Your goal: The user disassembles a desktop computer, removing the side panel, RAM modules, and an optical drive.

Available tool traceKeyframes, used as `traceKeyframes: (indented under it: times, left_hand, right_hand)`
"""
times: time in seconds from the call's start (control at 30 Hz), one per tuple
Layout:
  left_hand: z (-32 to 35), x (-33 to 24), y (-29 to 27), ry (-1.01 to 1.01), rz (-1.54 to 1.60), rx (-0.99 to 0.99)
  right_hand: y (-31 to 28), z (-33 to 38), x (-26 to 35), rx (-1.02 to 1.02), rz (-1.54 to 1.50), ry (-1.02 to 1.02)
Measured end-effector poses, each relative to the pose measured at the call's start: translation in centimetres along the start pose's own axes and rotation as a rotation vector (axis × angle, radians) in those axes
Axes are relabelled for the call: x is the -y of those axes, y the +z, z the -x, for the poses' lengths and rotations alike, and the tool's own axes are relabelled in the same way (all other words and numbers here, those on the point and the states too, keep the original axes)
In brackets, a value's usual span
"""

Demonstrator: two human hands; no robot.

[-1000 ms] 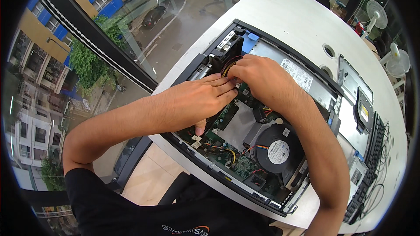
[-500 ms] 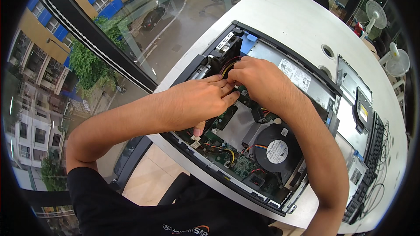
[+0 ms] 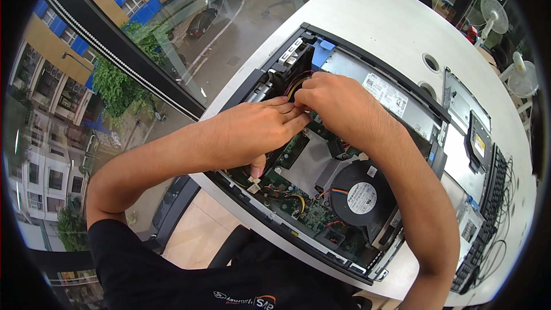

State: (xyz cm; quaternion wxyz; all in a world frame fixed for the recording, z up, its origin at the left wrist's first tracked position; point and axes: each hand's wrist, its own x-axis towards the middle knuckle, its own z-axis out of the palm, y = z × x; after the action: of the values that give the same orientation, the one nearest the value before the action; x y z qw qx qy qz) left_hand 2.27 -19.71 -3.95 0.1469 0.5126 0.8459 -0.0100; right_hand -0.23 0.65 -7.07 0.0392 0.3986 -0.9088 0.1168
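A: State the unit under my hands.

B: An opened desktop computer case (image 3: pixel 344 264) lies flat on the white table (image 3: pixel 379 17), lid off. Inside, beneath my wrists, sits a green motherboard (image 3: pixel 313 212); a grey metal heatsink cover (image 3: pixel 310 163) lies just below my right hand, and a round black fan (image 3: pixel 361 195) sits beside that cover, under my right forearm.

A: Where is the item being worked?

B: A bundle of red and yellow cables (image 3: pixel 294 83) sits at the far end of the case, directly at my fingertips.

A: Hand pose?

B: My left hand (image 3: pixel 252 129) lies palm down, fingers extended toward the cables, thumb pointing down at the board. My right hand (image 3: pixel 336 103) is curled, fingers bent onto the bundle. I cannot tell whether either hand actually pinches a cable; the knuckles hide the tips.

A: Surroundings?

B: To the right of my right arm lie a removed silver side panel (image 3: pixel 459 155), a black optical drive (image 3: pixel 479 140) and a black keyboard (image 3: pixel 488 218). A blue plastic bracket (image 3: pixel 322 53) stands just beyond my right hand.
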Motion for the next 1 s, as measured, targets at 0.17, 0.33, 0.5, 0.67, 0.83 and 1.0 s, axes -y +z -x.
traceKeyframes:
  times: [0.17,0.33,0.5,0.67,0.83,1.0]
  left_hand:
    - [-0.2,-0.1,-0.4,-0.044,0.104,0.000]
    - [-0.5,0.2,0.2,0.065,-0.026,-0.124]
    - [-0.6,-0.3,-0.3,-0.023,-0.016,0.029]
    - [-0.2,-0.8,0.1,0.005,-0.061,-0.051]
    - [-0.3,-0.6,-0.1,-0.005,-0.008,-0.025]
    - [0.0,0.1,0.0,-0.080,0.158,-0.019]
  right_hand:
    - [0.1,-0.1,-0.1,-0.013,-0.012,-0.013]
    - [0.1,-0.2,-0.1,0.012,-0.029,-0.002]
    - [0.0,-0.1,0.1,-0.015,-0.023,-0.005]
    - [0.1,-0.2,0.0,-0.034,-0.029,-0.011]
    - [0.0,0.1,0.0,-0.001,-0.006,-0.001]
    - [-0.2,-0.1,-0.1,0.026,-0.009,-0.020]
